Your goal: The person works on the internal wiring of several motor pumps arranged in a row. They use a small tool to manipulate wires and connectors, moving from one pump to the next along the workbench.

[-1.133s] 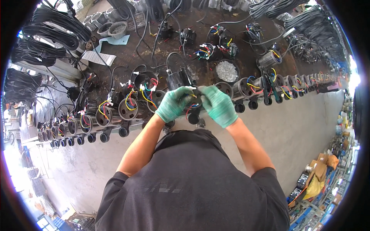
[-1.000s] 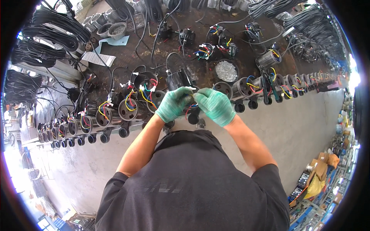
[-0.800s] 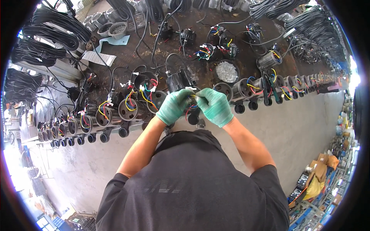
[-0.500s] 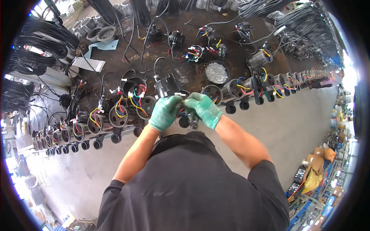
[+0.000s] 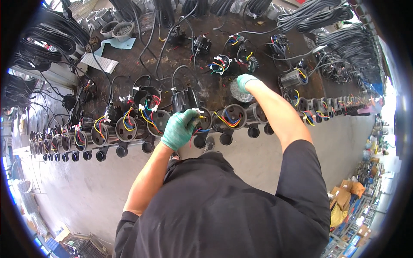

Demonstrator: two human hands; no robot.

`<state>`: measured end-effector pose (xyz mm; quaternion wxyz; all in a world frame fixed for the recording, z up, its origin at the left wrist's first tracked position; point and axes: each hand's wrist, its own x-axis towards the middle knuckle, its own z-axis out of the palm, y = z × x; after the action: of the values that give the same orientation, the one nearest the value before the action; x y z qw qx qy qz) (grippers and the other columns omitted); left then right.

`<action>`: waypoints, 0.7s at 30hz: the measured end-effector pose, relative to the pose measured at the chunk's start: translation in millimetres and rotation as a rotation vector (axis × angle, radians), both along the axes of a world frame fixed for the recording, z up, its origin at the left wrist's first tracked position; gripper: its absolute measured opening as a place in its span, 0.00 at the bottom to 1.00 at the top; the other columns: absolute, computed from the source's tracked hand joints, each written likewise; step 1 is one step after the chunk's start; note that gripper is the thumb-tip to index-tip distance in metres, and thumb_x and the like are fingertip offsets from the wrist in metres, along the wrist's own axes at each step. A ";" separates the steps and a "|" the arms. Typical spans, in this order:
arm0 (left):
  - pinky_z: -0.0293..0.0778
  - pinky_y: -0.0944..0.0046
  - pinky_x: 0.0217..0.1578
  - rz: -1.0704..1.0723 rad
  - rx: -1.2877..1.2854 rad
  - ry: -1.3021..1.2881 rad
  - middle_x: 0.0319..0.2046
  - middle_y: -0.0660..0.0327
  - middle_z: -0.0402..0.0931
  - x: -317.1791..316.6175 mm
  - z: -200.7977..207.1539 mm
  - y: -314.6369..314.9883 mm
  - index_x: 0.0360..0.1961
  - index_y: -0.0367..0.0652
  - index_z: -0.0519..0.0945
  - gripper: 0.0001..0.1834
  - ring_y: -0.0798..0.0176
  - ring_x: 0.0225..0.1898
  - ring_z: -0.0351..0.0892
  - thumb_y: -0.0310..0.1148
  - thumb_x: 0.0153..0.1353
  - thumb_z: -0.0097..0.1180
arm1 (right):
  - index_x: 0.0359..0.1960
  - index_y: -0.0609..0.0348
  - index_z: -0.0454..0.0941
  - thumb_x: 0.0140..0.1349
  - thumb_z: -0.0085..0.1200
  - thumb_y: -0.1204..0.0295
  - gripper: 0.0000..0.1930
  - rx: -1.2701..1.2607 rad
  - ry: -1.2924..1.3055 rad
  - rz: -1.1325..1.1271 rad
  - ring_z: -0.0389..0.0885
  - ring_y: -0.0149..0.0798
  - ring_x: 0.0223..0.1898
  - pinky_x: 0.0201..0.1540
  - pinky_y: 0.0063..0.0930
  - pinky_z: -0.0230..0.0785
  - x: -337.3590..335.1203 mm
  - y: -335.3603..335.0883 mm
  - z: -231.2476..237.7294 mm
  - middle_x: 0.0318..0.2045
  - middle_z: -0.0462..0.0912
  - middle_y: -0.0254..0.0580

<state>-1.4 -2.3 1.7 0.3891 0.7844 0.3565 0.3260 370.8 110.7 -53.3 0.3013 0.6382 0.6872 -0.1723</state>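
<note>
My left hand (image 5: pixel 179 130), in a green glove, is closed in a pinch on thin coloured wires at the front edge of the bench. A white connector (image 5: pixel 198 111) and a yellow wire end (image 5: pixel 201 117) stick out by its fingertips. Just behind it stands a black cylindrical housing (image 5: pixel 183 99) with a looped black cable. My right hand (image 5: pixel 247 82), also green-gloved, reaches over a round dish of small clear-white pieces (image 5: pixel 241 93). Its fingers point down into the dish and are mostly hidden. Right of my left hand lies an open round housing (image 5: pixel 233 115) with red, yellow and blue wires.
A long row of round housings (image 5: pixel 127 129) with wires lines the bench edge both ways. Wired parts (image 5: pixel 221 64) lie farther back on the dark bench (image 5: pixel 142 47). Coiled black cables (image 5: pixel 344 47) pile up at the far right and left. A paper sheet (image 5: pixel 101 63) lies at the left.
My right hand has left the spot beside my left hand and moved right and away, to the dish of clear-white pieces. My left hand keeps its pinch on the wires.
</note>
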 end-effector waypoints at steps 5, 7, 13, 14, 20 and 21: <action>0.82 0.53 0.46 0.019 -0.005 0.017 0.45 0.50 0.88 -2.4 3.0 0.1 0.47 0.39 0.82 0.09 0.42 0.46 0.88 0.24 0.66 0.64 | 0.49 0.57 0.90 0.60 0.64 0.71 0.15 0.040 -0.043 -0.105 0.89 0.55 0.51 0.51 0.42 0.83 -25.4 7.7 -4.1 0.51 0.89 0.55; 0.82 0.53 0.46 0.007 0.002 0.000 0.45 0.50 0.88 1.1 6.6 0.7 0.47 0.39 0.82 0.09 0.42 0.46 0.88 0.24 0.66 0.64 | 0.49 0.58 0.90 0.60 0.64 0.72 0.15 -0.014 -0.060 -0.100 0.89 0.54 0.52 0.51 0.42 0.83 -17.7 4.3 8.1 0.50 0.89 0.54; 0.83 0.54 0.44 -0.015 -0.048 -0.028 0.43 0.48 0.87 4.7 1.1 4.9 0.49 0.39 0.82 0.11 0.43 0.44 0.88 0.23 0.66 0.63 | 0.46 0.58 0.90 0.65 0.57 0.58 0.19 0.142 0.040 -0.162 0.88 0.60 0.51 0.56 0.49 0.80 -2.5 -17.0 45.7 0.50 0.88 0.56; 0.83 0.55 0.44 -0.009 -0.055 -0.011 0.43 0.48 0.87 3.9 2.0 4.7 0.49 0.39 0.82 0.11 0.44 0.44 0.89 0.23 0.67 0.63 | 0.48 0.61 0.88 0.68 0.57 0.62 0.17 0.236 0.132 -0.118 0.91 0.53 0.44 0.49 0.44 0.82 -9.3 -23.6 61.8 0.45 0.91 0.53; 0.82 0.58 0.43 0.009 -0.089 -0.021 0.41 0.50 0.88 0.6 -4.5 3.5 0.50 0.39 0.82 0.10 0.50 0.42 0.90 0.26 0.70 0.63 | 0.57 0.60 0.84 0.80 0.49 0.70 0.13 0.314 1.332 -0.594 0.86 0.30 0.44 0.45 0.26 0.80 -78.5 -108.9 151.5 0.48 0.87 0.39; 0.82 0.58 0.43 0.003 -0.104 -0.031 0.41 0.50 0.88 1.4 -4.7 3.9 0.50 0.39 0.82 0.10 0.51 0.42 0.90 0.26 0.70 0.63 | 0.57 0.61 0.84 0.77 0.56 0.69 0.13 0.427 1.319 -0.525 0.84 0.28 0.44 0.45 0.26 0.78 -97.2 -126.9 160.9 0.43 0.86 0.37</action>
<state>0.0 1.7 -2.9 0.4343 0.7576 0.3681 0.3194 273.5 -16.3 107.6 -0.3560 0.5900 0.5689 -0.4489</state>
